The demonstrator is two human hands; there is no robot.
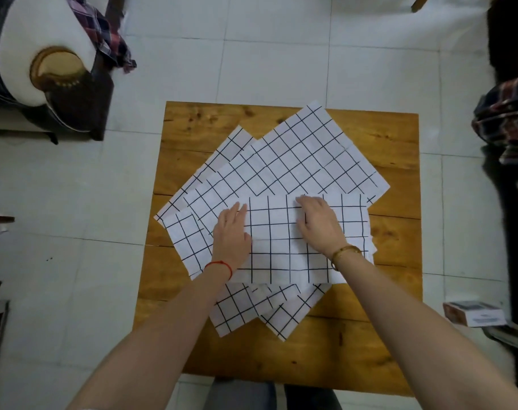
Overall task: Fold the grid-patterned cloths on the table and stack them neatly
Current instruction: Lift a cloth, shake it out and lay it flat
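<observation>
Several white cloths with a black grid lie overlapping on a wooden table (385,335). The top one, a folded cloth (281,241), lies square to me in the middle. My left hand (231,232) rests flat on its left part, fingers straight. My right hand (320,220) presses on its upper middle, with the fingertips bent at the far edge; whether they pinch the fabric I cannot tell. Beneath it, larger unfolded cloths (296,155) spread diagonally toward the far side. More cloth corners (252,309) stick out on the near side.
The table stands on a white tiled floor (281,54). A chair with plaid fabric (104,34) is at the far left. Dark furniture with plaid cloth (506,119) lines the right, and a small box (473,313) lies near it.
</observation>
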